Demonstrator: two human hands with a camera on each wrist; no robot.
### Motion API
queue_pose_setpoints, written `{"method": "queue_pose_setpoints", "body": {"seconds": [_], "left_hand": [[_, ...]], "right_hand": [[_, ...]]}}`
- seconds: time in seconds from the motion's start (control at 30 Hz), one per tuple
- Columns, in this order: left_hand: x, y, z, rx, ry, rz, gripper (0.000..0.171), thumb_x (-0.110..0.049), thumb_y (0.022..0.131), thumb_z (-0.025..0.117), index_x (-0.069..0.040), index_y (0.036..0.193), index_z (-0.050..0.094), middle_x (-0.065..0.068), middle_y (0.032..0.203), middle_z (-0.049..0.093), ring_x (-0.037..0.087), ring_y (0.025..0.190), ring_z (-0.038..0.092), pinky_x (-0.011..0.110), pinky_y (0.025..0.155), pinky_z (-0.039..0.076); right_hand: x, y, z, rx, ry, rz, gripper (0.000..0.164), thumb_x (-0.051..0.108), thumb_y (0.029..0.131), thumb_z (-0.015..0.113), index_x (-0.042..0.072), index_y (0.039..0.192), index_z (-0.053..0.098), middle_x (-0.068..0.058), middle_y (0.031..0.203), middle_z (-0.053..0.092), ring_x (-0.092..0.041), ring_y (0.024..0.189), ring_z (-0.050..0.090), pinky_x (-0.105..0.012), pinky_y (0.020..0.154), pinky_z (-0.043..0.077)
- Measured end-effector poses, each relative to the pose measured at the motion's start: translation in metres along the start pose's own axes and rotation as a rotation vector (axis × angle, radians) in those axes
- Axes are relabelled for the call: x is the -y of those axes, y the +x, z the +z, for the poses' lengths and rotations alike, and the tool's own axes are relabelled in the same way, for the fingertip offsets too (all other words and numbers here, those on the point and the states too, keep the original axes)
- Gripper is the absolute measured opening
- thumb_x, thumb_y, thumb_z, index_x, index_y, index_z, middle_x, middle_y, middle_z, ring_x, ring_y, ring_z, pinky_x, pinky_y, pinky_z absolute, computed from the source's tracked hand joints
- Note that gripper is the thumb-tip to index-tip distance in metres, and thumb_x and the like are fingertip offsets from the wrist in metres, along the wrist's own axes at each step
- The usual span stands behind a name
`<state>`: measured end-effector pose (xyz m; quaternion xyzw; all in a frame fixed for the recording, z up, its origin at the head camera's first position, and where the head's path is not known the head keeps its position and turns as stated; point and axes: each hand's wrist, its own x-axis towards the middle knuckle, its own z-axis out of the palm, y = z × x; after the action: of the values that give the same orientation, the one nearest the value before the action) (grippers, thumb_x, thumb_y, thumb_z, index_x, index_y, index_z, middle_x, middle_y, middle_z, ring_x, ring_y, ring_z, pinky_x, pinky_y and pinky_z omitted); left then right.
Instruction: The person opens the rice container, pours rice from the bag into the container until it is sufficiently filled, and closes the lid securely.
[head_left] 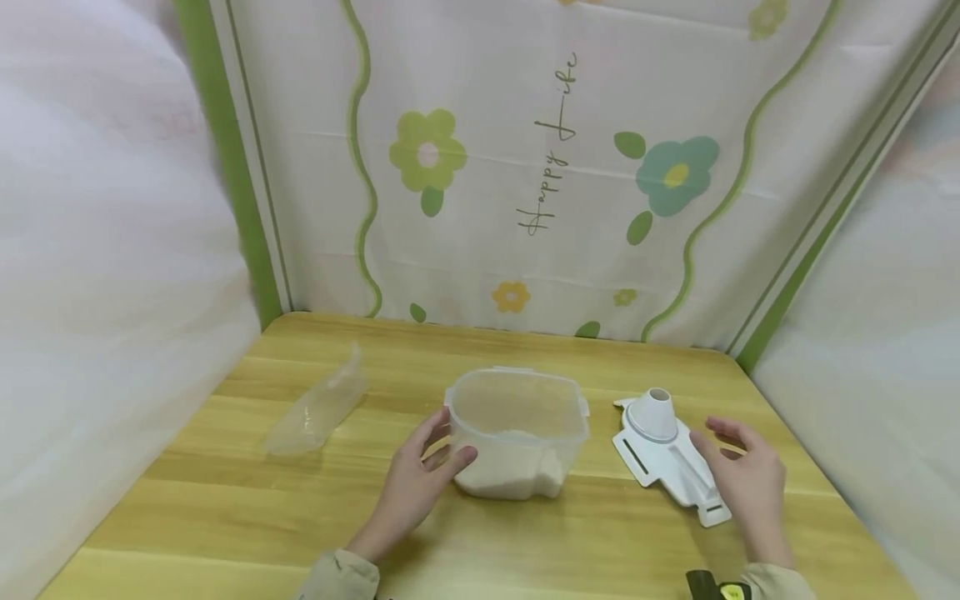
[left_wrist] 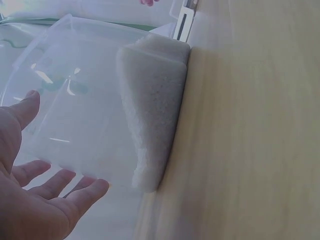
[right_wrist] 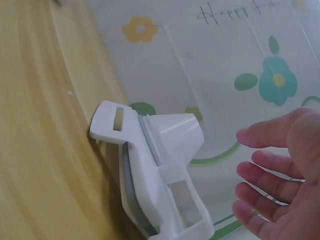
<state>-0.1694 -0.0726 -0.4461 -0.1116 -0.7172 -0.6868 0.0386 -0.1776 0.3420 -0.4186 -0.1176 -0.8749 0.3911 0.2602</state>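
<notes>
A clear plastic container [head_left: 517,408] stands upright on the table, its lower part filled with white grains [left_wrist: 152,95]. My left hand [head_left: 423,471] is at the container's left side, fingers spread and thumb toward the front, fingertips right at the wall. Right of the container lies a white lid [head_left: 663,454] with slotted side flaps and a cone-shaped spout [right_wrist: 177,135] pointing up. My right hand [head_left: 746,479] hovers over the lid's right end, fingers slightly bent and apart with nothing between them. In the right wrist view its fingertips stand clear of the spout.
An emptied-looking clear plastic bag [head_left: 318,408] lies on the left of the wooden table [head_left: 225,517]. White curtain walls with printed flowers [head_left: 427,154] close off the back and both sides. A dark band with a yellow-green patch [head_left: 731,590] sits at the right cuff.
</notes>
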Motion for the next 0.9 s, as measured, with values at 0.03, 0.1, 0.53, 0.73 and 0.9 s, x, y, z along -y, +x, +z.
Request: {"method": "queue_pose_setpoints", "body": {"seconds": [0.03, 0.1, 0.53, 0.73, 0.9], "left_hand": [[-0.0003, 0.0000, -0.0005, -0.001, 0.002, 0.001, 0.078, -0.027, 0.085, 0.079, -0.006, 0.149, 0.039, 0.010, 0.141, 0.048, 0.031, 0.131, 0.043, 0.038, 0.103, 0.043], [-0.0011, -0.0004, -0.0009, -0.004, 0.006, 0.003, 0.077, -0.026, 0.085, 0.079, -0.006, 0.149, 0.039, 0.010, 0.140, 0.048, 0.030, 0.131, 0.044, 0.038, 0.103, 0.043], [-0.0023, -0.0017, -0.0014, -0.001, -0.001, 0.018, 0.075, -0.023, 0.087, 0.078, -0.004, 0.148, 0.039, 0.015, 0.142, 0.047, 0.034, 0.131, 0.043, 0.043, 0.103, 0.042], [-0.0022, -0.0015, -0.0015, 0.008, -0.003, 0.019, 0.073, -0.023, 0.087, 0.077, -0.006, 0.148, 0.040, 0.013, 0.142, 0.047, 0.033, 0.132, 0.042, 0.047, 0.104, 0.041], [-0.0023, -0.0007, -0.0003, 0.011, -0.007, 0.017, 0.074, -0.023, 0.087, 0.077, -0.005, 0.148, 0.040, 0.015, 0.142, 0.046, 0.033, 0.132, 0.042, 0.046, 0.104, 0.041]], "right_hand": [[-0.0013, 0.0003, 0.0007, 0.009, 0.009, -0.003, 0.038, 0.025, 0.088, 0.077, 0.000, 0.116, 0.068, -0.017, 0.116, 0.067, -0.003, 0.091, 0.058, -0.006, 0.070, 0.045], [-0.0031, -0.0005, 0.0025, 0.031, 0.016, -0.018, 0.040, 0.025, 0.088, 0.077, -0.001, 0.117, 0.067, -0.018, 0.116, 0.066, -0.006, 0.095, 0.058, -0.005, 0.072, 0.044], [-0.0077, -0.0011, 0.0096, 0.107, 0.009, -0.061, 0.044, 0.017, 0.085, 0.080, -0.006, 0.118, 0.064, -0.022, 0.115, 0.065, -0.029, 0.099, 0.060, -0.004, 0.073, 0.043], [-0.0081, -0.0007, 0.0096, 0.110, 0.004, -0.052, 0.042, 0.014, 0.084, 0.080, -0.006, 0.117, 0.064, -0.022, 0.114, 0.066, -0.034, 0.102, 0.059, -0.004, 0.073, 0.042], [-0.0111, -0.0014, 0.0101, 0.117, 0.001, -0.069, 0.042, 0.014, 0.083, 0.081, -0.007, 0.115, 0.065, -0.023, 0.111, 0.066, -0.036, 0.100, 0.060, -0.006, 0.071, 0.045]]}}
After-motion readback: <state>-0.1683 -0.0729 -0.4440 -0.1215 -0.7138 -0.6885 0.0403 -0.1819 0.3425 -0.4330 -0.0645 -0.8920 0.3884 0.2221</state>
